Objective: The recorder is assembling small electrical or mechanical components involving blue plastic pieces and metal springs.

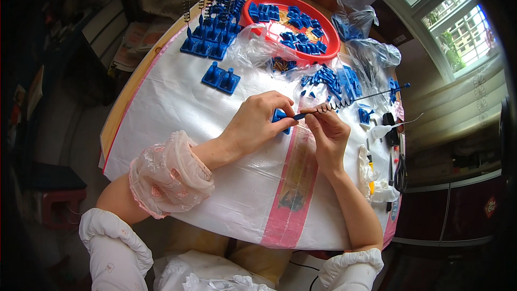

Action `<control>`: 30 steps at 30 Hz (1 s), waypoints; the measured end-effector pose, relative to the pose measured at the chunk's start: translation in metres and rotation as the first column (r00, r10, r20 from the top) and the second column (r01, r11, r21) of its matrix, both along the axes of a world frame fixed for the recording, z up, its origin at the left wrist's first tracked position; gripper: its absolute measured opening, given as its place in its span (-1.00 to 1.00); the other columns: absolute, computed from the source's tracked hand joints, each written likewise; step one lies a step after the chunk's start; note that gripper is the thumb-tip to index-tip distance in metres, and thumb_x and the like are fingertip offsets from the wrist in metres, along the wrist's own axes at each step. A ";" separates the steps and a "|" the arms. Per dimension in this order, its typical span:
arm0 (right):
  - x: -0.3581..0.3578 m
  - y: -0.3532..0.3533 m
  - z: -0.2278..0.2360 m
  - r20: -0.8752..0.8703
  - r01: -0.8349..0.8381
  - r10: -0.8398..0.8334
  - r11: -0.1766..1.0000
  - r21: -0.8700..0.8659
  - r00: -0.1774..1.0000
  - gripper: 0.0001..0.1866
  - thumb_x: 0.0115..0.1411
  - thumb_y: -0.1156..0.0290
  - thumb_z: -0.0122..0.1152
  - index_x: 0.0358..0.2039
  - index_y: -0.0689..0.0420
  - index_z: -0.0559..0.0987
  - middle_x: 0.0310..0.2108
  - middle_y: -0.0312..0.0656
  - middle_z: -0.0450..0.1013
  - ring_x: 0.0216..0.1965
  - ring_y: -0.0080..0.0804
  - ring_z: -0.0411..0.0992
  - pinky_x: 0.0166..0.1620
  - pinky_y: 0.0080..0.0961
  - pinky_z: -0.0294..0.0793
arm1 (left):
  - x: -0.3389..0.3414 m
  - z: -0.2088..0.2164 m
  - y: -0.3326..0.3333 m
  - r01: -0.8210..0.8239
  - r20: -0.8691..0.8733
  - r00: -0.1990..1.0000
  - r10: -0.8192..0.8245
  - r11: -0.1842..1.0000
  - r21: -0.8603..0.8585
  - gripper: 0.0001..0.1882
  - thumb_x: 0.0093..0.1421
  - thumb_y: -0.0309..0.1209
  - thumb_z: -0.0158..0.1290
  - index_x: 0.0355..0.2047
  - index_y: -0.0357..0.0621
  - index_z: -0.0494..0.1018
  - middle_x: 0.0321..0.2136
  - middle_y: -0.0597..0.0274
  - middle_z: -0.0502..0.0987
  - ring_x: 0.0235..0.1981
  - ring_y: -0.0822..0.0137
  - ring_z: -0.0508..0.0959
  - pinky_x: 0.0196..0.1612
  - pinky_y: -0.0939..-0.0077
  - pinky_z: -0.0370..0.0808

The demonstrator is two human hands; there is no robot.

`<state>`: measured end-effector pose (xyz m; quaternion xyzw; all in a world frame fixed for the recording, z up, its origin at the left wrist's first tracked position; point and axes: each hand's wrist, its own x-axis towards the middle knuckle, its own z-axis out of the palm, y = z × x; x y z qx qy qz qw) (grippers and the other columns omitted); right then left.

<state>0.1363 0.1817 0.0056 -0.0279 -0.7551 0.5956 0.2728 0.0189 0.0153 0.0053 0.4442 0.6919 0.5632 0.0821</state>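
Note:
In the middle of the table my left hand (257,117) pinches a small blue plastic base (278,115), partly hidden by its fingers. My right hand (329,136) closes its fingertips around the lower end of a black coil spring (336,106). A dark blue tapered piece between the two hands links the spring's end with the base; whether it is fully seated cannot be made out. The spring's thin straight rod runs up to the right and ends in a blue tip (407,84). Left of my hands sits a pair of blue bases with pegs (221,78).
Finished-looking blue bases with upright springs (210,37) stand at the far left. A red round tray (335,37) holds blue parts. Loose blue pegs (323,80) and clear plastic bags (253,46) lie before it. A white squeeze bottle (380,131) and tools line the right edge.

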 end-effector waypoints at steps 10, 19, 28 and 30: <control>0.001 0.003 -0.002 -0.014 -0.038 0.038 0.999 0.016 0.999 -0.81 0.29 0.72 0.22 -0.11 0.34 0.68 -0.23 -0.23 0.51 -0.16 -0.54 0.46 -0.05 -0.60 0.43 | 0.005 0.008 -0.004 -0.020 0.081 0.996 0.023 0.999 -0.036 -0.87 0.17 -0.45 0.32 -0.31 -0.25 0.66 -0.33 0.20 0.71 -0.35 0.39 0.68 -0.34 0.54 0.52; 0.004 0.003 -0.002 -0.002 -0.057 0.057 0.998 -0.032 0.998 -0.81 0.29 0.72 0.21 -0.11 0.34 0.67 -0.21 -0.25 0.51 -0.18 -0.58 0.45 -0.12 -0.65 0.41 | 0.008 0.004 -0.005 -0.185 -0.189 0.963 0.190 0.982 0.048 -0.89 0.05 -0.40 0.37 -0.41 -0.09 0.67 -0.43 0.27 0.70 -0.36 0.26 0.66 -0.19 0.37 0.49; 0.003 0.001 -0.004 0.003 -0.038 0.038 0.999 -0.019 0.999 -0.82 0.28 0.72 0.24 -0.13 0.31 0.68 -0.21 -0.25 0.53 -0.21 -0.59 0.44 -0.13 -0.65 0.40 | 0.008 0.009 -0.009 -0.251 -0.330 0.908 0.256 0.966 0.059 -0.88 -0.02 -0.41 0.40 -0.49 0.02 0.64 -0.43 0.39 0.68 -0.21 0.33 0.62 0.03 0.29 0.39; 0.003 0.000 -0.002 -0.004 -0.053 0.053 0.998 -0.021 0.999 -0.83 0.27 0.72 0.25 -0.14 0.31 0.67 -0.21 -0.24 0.53 -0.21 -0.59 0.45 -0.12 -0.64 0.41 | 0.007 0.008 -0.008 -0.246 -0.335 0.907 0.254 0.967 0.068 -0.87 -0.02 -0.41 0.40 -0.49 0.02 0.64 -0.44 0.39 0.67 -0.21 0.32 0.62 0.04 0.28 0.38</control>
